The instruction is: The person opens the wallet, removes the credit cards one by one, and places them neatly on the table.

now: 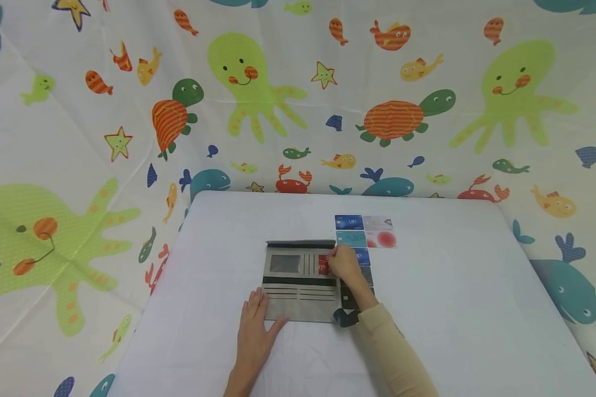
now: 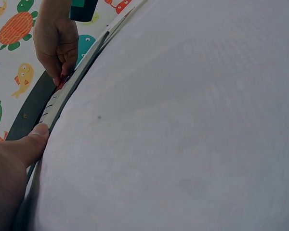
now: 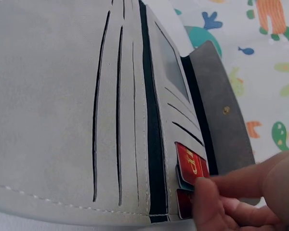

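A grey wallet (image 1: 303, 310) lies unfolded on the white table, with card slots and a clear window in its upper half. My right hand (image 1: 345, 263) pinches a red card with gold letters (image 3: 190, 163) at the wallet's right edge. That card sits partly in a slot; another dark red card edge (image 3: 184, 203) shows beside it in the right wrist view. My left hand (image 1: 254, 330) rests with straight fingers along the wallet's lower left edge, its thumb (image 2: 38, 132) on the near edge.
Blue VIP card (image 1: 349, 222), teal card (image 1: 351, 239), pale card (image 1: 378, 222) and red-circle card (image 1: 381, 239) lie behind the wallet at the right. More cards, including a black one (image 1: 349, 299), lie partly under my right arm. A sea-animal curtain (image 1: 298, 110) hangs behind the table.
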Tool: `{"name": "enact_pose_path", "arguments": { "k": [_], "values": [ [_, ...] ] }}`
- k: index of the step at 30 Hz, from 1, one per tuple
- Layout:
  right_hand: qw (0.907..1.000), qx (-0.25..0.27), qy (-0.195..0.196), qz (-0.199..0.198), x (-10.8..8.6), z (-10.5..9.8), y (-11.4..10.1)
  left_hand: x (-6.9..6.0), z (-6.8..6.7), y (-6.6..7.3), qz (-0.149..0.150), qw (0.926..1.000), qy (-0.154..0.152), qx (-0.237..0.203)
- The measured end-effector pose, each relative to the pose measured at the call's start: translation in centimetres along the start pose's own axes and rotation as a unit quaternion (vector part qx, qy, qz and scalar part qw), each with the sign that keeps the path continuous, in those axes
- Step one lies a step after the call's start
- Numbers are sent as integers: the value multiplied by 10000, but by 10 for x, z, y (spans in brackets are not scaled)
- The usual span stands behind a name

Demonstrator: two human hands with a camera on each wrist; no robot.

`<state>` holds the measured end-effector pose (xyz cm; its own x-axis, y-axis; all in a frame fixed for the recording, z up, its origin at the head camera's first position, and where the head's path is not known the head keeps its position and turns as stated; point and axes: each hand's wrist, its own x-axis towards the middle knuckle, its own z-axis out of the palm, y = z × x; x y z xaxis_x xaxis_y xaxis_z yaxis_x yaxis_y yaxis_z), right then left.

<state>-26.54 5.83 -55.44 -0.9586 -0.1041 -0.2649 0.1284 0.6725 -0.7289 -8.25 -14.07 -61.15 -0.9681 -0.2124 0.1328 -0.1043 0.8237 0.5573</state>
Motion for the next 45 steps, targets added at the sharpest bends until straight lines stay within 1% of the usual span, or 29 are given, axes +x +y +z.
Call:
{"name": "enact_pose_path", "arguments": {
  "k": [4, 7, 10, 15, 18, 24, 27, 34, 45],
  "values": [
    [9997, 1, -208, 90, -2, 0, -3, 0, -1, 0, -21, 10000, -30, 38],
    [9995, -85, -286, 115, -5, 1, -3, 0, -1, 0, -37, 10000, -51, 49],
    [9993, -215, -290, 114, -8, 0, -5, -1, 0, 0, -27, 10000, -19, 42],
    [9987, -422, -226, 145, -14, 1, -6, -1, 2, -1, 101, 9997, 209, 121],
    [9984, -482, -211, 191, -17, 2, -5, -2, 4, -2, 160, 9992, 311, 178],
    [9986, -471, -196, 159, -20, 2, -4, -3, 6, -3, 224, 9988, 382, 197],
    [9985, -470, -208, 204, -19, 3, -4, -3, 5, -3, 215, 9991, 332, 155],
    [9988, -354, -164, 289, -18, 3, -4, -1, 2, -2, 84, 9999, 75, 89],
    [9994, -198, -98, 277, -17, 5, -2, 0, 1, -2, -25, 10000, -53, 32]
  ]
}}
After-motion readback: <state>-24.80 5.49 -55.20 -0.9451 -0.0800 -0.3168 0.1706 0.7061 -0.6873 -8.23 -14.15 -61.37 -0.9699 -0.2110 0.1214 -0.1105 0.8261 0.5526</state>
